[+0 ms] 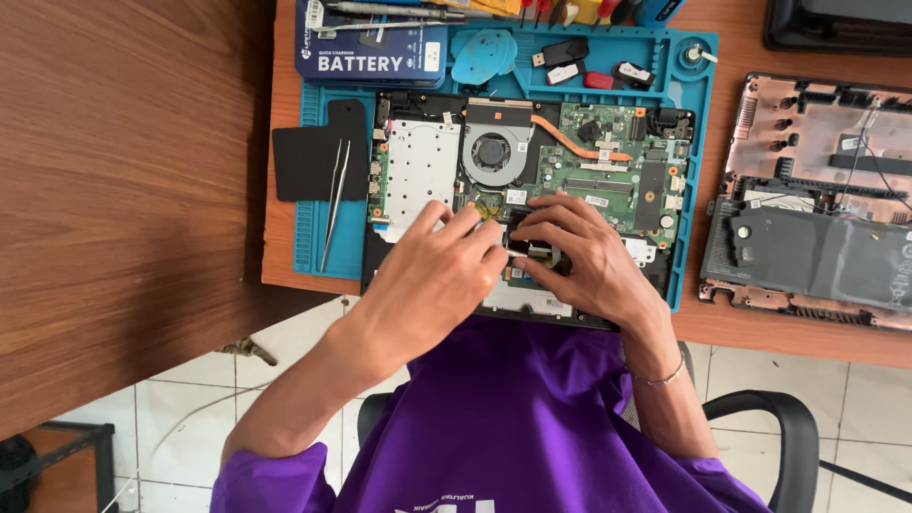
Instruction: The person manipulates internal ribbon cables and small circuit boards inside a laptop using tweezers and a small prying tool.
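An opened laptop (532, 171) lies on a blue repair mat (313, 242), its green motherboard, round fan (491, 152) and copper heat pipe exposed. My left hand (437, 275) and my right hand (584, 256) rest on the laptop's near edge, fingertips meeting over a small dark part (525, 249) beside the board. Both hands pinch or press at that part; the fingers hide most of it. A thin bracelet sits on my right wrist.
Tweezers (334, 204) lie on a black pad (313, 157) at the mat's left. A blue battery box (370, 47) and small tools sit at the far side. The laptop's removed bottom cover (817, 204) lies to the right. A wooden panel stands left; a chair arm (788, 437) is below right.
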